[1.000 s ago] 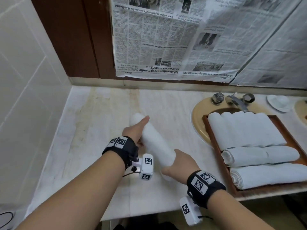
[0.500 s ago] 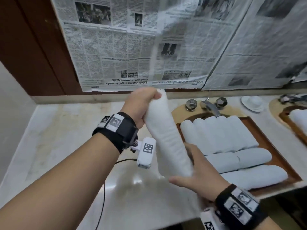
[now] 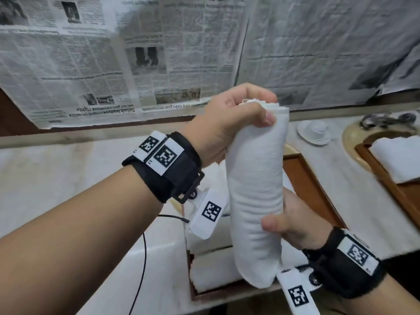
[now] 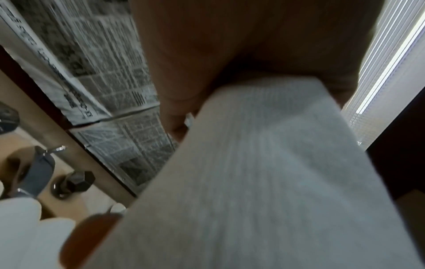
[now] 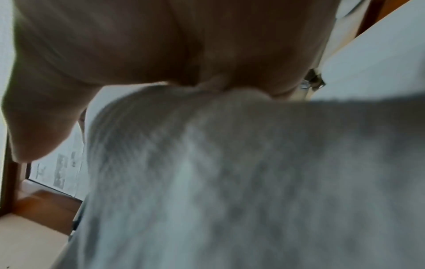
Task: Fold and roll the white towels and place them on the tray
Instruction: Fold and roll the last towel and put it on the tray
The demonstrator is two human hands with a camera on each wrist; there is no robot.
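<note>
White terry cloth, wound into a thick rolled towel, stands nearly upright in the air over the near left part of the brown wooden tray. The left hand has its grip closed round the top end, thumb pressed on the layered edge, and the right hand has its grip wrapped round the lower half from the right. Under it, other white rolled towels already fill much of the tray, which sits across a yellowish sink on the pale marble counter. Farther right are a white soap dish and a second tray. Newspaper sheets cover the far wall.

To set it down well, I'd say both grips should stay firm so the loose edge cannot unwind, the roll should tip level, and it should go seam-down against its neighbours.
</note>
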